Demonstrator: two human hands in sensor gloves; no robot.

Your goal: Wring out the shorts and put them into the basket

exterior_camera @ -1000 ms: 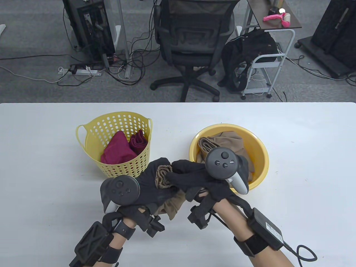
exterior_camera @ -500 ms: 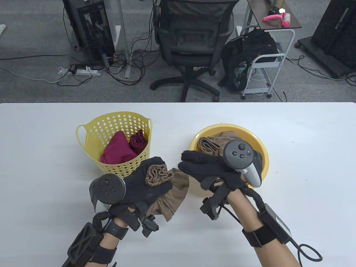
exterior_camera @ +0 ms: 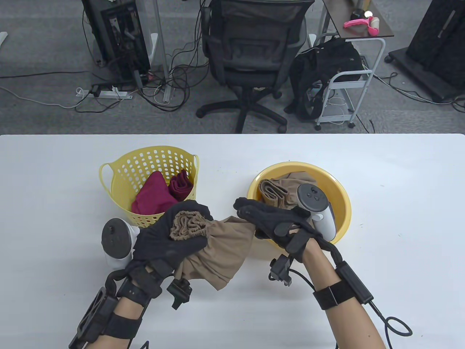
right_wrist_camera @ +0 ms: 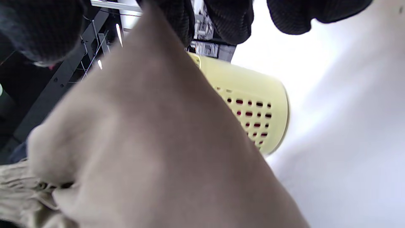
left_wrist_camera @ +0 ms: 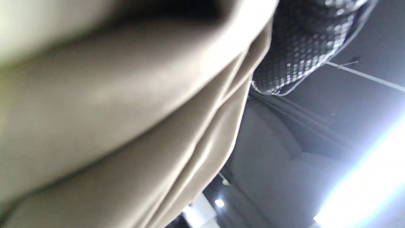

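The tan shorts (exterior_camera: 221, 247) hang above the table between both hands. My left hand (exterior_camera: 174, 236) grips the bunched elastic waistband (exterior_camera: 187, 225), palm turned up. My right hand (exterior_camera: 267, 220) holds the opposite edge of the cloth beside the basin, fingers curled over it. The shorts (left_wrist_camera: 110, 110) fill the left wrist view. In the right wrist view the shorts (right_wrist_camera: 152, 142) run up between my gloved fingers (right_wrist_camera: 231, 19), with the yellow basket (right_wrist_camera: 253, 101) behind. The perforated yellow basket (exterior_camera: 120, 163) stands just beyond my left hand and holds maroon clothes (exterior_camera: 156, 196).
A round yellow basin (exterior_camera: 341, 207) sits on the right of the white table (exterior_camera: 399, 218), with another tan garment (exterior_camera: 279, 189) inside. My right hand's tracker hangs over its rim. An office chair (exterior_camera: 250, 54) and a cart stand beyond the far edge.
My right hand, off the shorts half a second ago, has come back onto their edge. My left hand rolled palm up and shifted left. The cloth now hangs more spread out.
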